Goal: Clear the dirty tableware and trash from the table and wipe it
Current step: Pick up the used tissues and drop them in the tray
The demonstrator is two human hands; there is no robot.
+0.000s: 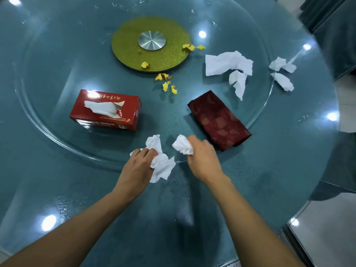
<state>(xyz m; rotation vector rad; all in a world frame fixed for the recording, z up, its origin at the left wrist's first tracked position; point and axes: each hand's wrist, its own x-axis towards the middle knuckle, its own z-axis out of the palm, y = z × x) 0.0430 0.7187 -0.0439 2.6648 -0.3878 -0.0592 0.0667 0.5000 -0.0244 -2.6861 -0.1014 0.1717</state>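
While both of our arms reach out over the near side of the round glass table (57, 180), each hand has hold of tissue. Our left hand (137, 164) has its fingers curled round a crumpled white tissue (160, 164) that spills out to the right of the fingers and trails up toward the table's middle. Our right hand (202, 157) pinches a smaller balled tissue (183, 145) between curled fingers and thumb, just beside the left hand's tissue but apart from it. Both hands are over the near rim of the glass turntable (48, 132) that sits on the table.

On the turntable, left of the hands, stands a red tissue box (107, 112) with a sheet sticking out of its slot. Near the right hand lies a dark red patterned packet (219, 120), lying at a slant. At the turntable's centre is a green-gold disc (163, 58) with a metal hub (151, 40). Yellow scraps (165, 81) lie scattered at the disc's near and right edges; we cannot tell what they are. A large loose tissue (227, 64) lies toward the right edge of the turntable, and two smaller wads (282, 74) lie by the right edge of the table.
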